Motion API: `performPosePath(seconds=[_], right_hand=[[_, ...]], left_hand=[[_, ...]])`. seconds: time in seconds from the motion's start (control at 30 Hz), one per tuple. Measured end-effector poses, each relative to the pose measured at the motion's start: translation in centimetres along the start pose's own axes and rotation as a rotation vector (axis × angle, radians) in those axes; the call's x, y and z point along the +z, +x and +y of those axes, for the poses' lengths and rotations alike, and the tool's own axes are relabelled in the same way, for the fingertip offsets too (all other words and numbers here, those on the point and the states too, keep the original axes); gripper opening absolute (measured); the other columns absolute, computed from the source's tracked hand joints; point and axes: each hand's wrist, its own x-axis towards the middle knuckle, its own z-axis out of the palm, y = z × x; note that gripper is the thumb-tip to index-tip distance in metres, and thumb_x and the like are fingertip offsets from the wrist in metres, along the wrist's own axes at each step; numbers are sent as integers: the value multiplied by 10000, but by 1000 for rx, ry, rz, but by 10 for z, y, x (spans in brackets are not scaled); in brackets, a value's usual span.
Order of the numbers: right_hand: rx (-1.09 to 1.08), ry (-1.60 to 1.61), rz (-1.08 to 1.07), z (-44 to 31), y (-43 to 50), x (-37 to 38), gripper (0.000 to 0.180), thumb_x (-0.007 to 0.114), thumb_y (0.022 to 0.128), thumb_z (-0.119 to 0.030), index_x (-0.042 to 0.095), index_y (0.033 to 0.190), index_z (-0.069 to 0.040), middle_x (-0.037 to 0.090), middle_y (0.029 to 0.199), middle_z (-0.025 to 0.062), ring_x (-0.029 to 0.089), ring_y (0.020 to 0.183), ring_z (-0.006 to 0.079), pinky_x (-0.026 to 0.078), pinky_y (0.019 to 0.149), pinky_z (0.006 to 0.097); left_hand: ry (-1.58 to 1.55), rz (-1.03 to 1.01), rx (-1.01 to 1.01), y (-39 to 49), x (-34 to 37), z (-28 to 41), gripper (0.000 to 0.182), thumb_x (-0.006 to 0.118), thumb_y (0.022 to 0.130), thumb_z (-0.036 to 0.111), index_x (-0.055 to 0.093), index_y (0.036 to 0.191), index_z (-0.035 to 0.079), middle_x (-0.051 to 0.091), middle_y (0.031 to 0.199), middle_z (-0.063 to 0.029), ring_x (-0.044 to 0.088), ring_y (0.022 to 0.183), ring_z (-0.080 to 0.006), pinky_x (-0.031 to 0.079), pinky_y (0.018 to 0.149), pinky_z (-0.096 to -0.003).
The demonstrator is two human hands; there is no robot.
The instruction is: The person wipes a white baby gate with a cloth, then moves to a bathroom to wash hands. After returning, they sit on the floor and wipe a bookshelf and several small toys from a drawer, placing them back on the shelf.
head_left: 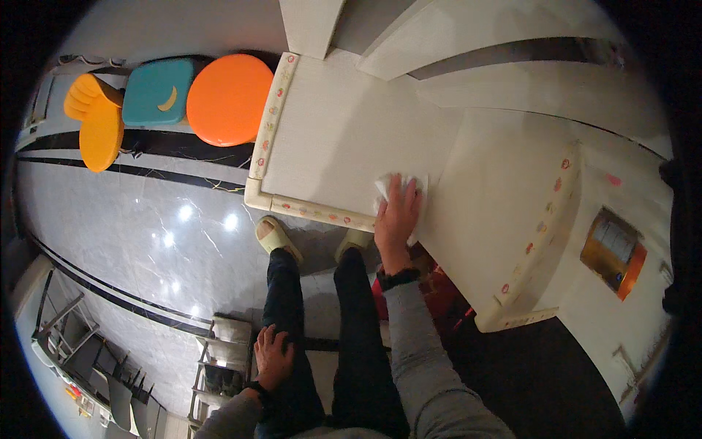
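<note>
My right hand (397, 222) lies fairly flat over a crumpled white tissue or cloth (383, 185), pressing it onto the pale tabletop (329, 137) near its front edge. The palm and fingers hide most of the white piece. Cream edge guards (323, 214) with small printed fruit-like pictures line the tabletop's rim. My left hand (272, 355) rests on my left thigh, holding nothing, with its fingers a little apart.
At the back left stand an orange round stool (230, 101), a teal stool (156, 93) with a moon and a yellow chair (100, 137). To the right, a white surface (493, 181) carries another edge guard. A wooden rack (225, 356) stands at lower left.
</note>
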Motion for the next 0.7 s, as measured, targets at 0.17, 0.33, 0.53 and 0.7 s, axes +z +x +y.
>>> performPosePath(seconds=[0.17, 0.33, 0.53, 0.7], right_hand=[[-37, 76, 24, -9, 12, -7, 645, 693, 902, -198, 421, 1478, -94, 335, 1528, 271, 359, 1371, 491, 368, 1077, 569], [-35, 132, -5, -11, 3, -5, 647, 698, 881, -197, 425, 1458, -92, 389, 1476, 230, 407, 1323, 449, 396, 1046, 535], [-27, 54, -87, -4, 11, -10, 602, 687, 866, -132, 457, 1422, -98, 428, 1394, 223, 437, 1258, 425, 432, 1017, 516], [-56, 47, -8, -7, 9, -11, 601, 706, 829, -103, 480, 1386, -107, 436, 1352, 197, 453, 1240, 406, 482, 981, 491]], left_hand=[[7, -3, 2, 2, 3, 1, 357, 684, 854, 267, 626, 1178, 130, 467, 1426, -144, 376, 1367, -386, 327, 1093, -541], [31, 23, 20, 3, 3, 4, 359, 691, 849, 267, 628, 1174, 128, 474, 1418, -145, 377, 1367, -384, 329, 1096, -538], [43, 16, 1, 5, 7, 7, 363, 694, 849, 275, 631, 1174, 126, 465, 1427, -144, 371, 1373, -383, 325, 1100, -538], [23, 7, -11, 6, 11, 4, 358, 690, 854, 281, 636, 1174, 129, 454, 1440, -135, 367, 1379, -376, 322, 1105, -535]])
